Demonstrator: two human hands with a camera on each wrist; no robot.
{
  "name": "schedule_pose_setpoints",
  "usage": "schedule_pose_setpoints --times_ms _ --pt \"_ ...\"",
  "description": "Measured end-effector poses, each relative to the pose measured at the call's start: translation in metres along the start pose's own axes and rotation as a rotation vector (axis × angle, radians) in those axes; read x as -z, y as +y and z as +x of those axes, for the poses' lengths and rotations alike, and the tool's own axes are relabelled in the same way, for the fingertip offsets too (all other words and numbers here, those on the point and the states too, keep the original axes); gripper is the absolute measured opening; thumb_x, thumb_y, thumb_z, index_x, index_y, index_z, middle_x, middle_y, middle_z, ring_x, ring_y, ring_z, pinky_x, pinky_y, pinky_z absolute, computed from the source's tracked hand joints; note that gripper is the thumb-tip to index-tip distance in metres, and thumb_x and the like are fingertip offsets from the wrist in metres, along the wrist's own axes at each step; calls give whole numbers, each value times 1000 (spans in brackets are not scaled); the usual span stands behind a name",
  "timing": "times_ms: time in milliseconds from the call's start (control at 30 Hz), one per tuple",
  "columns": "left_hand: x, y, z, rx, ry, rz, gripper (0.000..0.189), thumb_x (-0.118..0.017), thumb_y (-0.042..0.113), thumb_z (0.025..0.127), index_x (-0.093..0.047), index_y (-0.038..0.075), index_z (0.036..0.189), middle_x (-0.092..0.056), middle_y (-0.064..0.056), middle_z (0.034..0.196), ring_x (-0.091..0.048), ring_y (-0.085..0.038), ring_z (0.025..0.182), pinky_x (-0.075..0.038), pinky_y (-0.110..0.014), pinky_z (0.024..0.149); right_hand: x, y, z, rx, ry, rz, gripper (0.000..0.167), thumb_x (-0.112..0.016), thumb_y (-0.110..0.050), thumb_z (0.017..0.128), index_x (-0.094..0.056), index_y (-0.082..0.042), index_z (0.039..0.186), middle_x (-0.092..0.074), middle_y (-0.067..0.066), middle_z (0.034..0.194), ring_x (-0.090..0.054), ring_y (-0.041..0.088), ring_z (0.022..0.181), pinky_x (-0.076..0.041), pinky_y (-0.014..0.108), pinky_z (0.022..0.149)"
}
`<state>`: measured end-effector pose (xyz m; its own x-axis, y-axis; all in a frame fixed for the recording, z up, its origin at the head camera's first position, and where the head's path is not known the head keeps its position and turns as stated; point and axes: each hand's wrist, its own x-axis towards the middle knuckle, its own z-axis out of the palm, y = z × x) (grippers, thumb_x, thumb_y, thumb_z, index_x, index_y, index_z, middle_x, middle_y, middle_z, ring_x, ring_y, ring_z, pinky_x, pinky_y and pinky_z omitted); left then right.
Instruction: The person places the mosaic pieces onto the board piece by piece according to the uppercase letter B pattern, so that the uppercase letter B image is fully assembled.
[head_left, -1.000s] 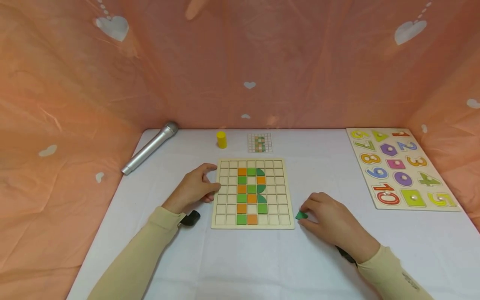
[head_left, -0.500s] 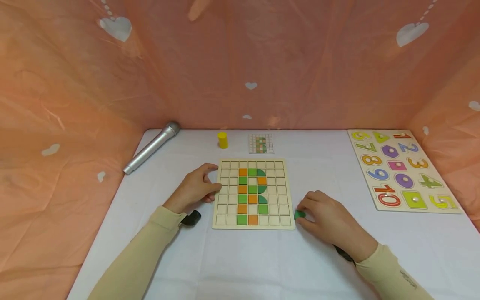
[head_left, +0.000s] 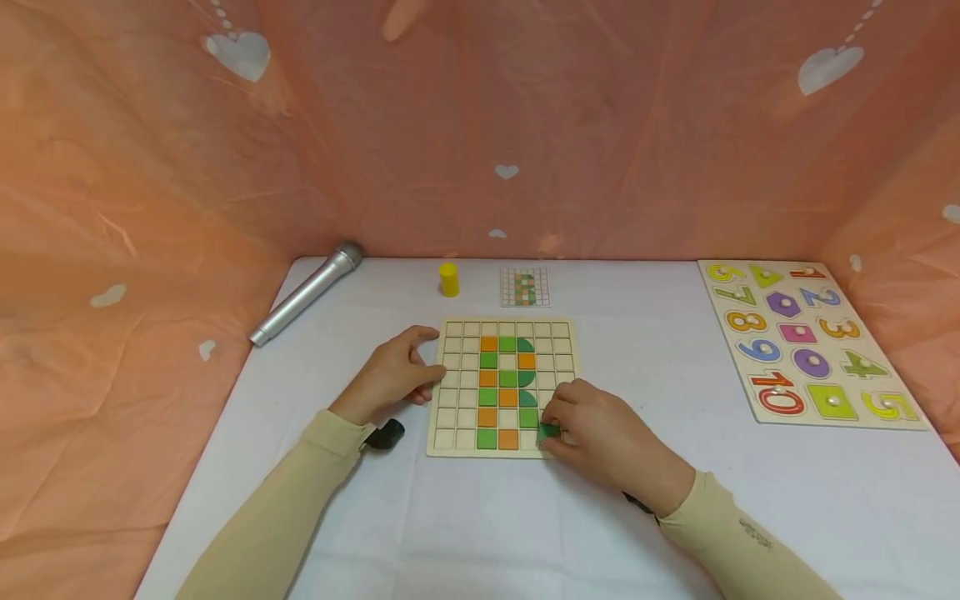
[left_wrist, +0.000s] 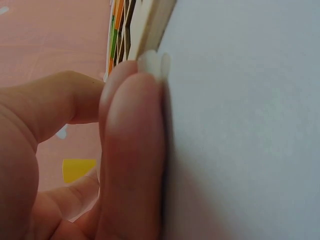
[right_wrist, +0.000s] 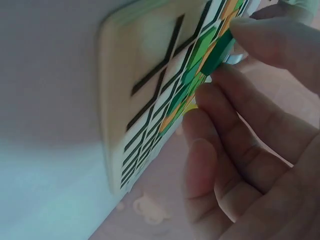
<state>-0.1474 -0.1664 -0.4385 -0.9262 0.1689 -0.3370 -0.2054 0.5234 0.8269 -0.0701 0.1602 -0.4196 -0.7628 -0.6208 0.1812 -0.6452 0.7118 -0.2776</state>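
Note:
A square wooden grid board [head_left: 454, 443] lies on the table, with orange, light green and dark green tiles set in its middle columns. At its left edge, my left hand [head_left: 384, 372] touches the side, thumb and index finger spread apart; the left wrist view shows fingertips [left_wrist: 137, 102] right against the board's edge. Over the board's lower right part, my right hand [head_left: 609, 433] pinches a dark green tile [head_left: 550, 432] between thumb and index finger. In the right wrist view, that tile [right_wrist: 218, 54] is tilted close over the grid, its far part overlapping other tiles.
Behind the board lie a small printed pattern card [head_left: 525, 287] and a standing yellow cylinder [head_left: 448, 280]. A silver microphone [head_left: 306, 295] lies at the back left. On the right is a number-and-shape puzzle board [head_left: 765, 350]. Pink cloth [head_left: 600, 167] hangs around the table.
My right hand has carried the dark green tile leftward, from beside the board's right edge to over its lower right cells. The left hand keeps its place at the board's edge.

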Motion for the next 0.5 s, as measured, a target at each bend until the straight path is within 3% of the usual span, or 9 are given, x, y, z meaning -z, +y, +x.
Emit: schedule_pose_setpoints --times_ms 500 --pt "0 -1 1 3 -2 4 69 -80 16 96 -48 17 158 -67 -11 86 -71 -18 64 -66 -32 64 -12 -12 9 73 -13 -15 15 -91 -19 85 -79 -15 93 -66 -6 92 -56 10 85 -57 26 76"
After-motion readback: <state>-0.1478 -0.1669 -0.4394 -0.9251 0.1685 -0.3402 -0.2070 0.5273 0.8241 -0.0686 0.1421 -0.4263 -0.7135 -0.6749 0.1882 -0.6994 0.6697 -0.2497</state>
